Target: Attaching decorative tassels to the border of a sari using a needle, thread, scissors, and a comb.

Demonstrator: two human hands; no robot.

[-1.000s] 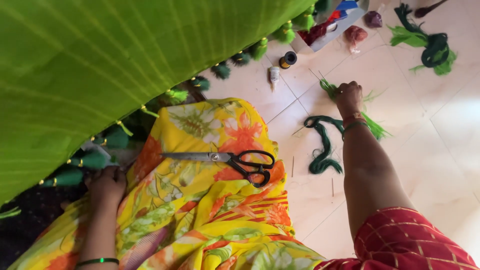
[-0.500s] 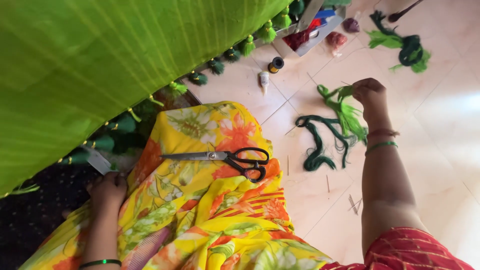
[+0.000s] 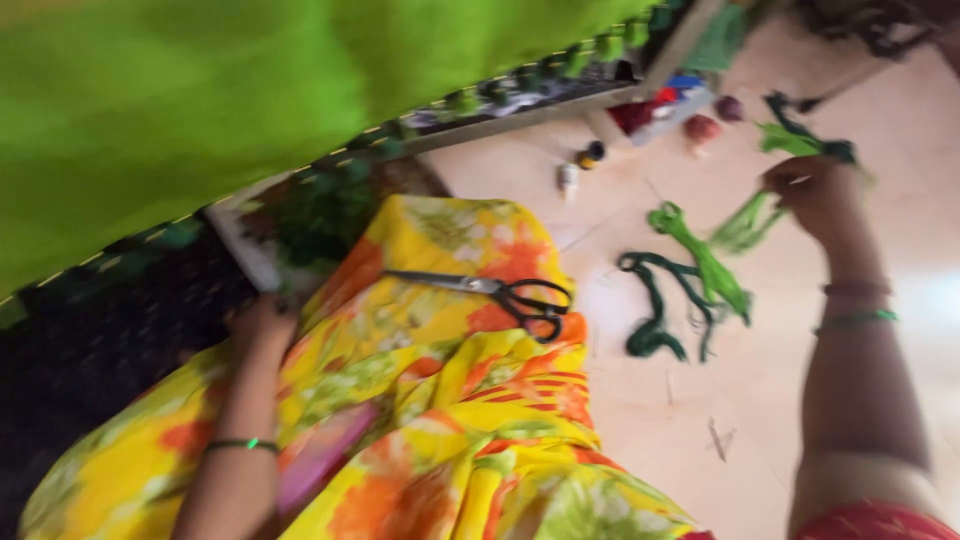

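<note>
Right grip [image 3: 815,190] closed on light green thread bundle [image 3: 745,225], strands trailing down and toward the body.

Long axis slanting from that grip toward the dark green thread hank [image 3: 655,305] on the floor [image 3: 760,400], just beyond the loose end. Left grip [image 3: 262,322] well apart, resting at the edge of the yellow floral cloth [image 3: 430,400]; closure not discernible. Scissors [image 3: 500,293] lying between both grips, held by neither.

scissors [image 3: 500,292] on lap cloth [image 3: 440,400], thread bundles [image 3: 690,290] right
</note>
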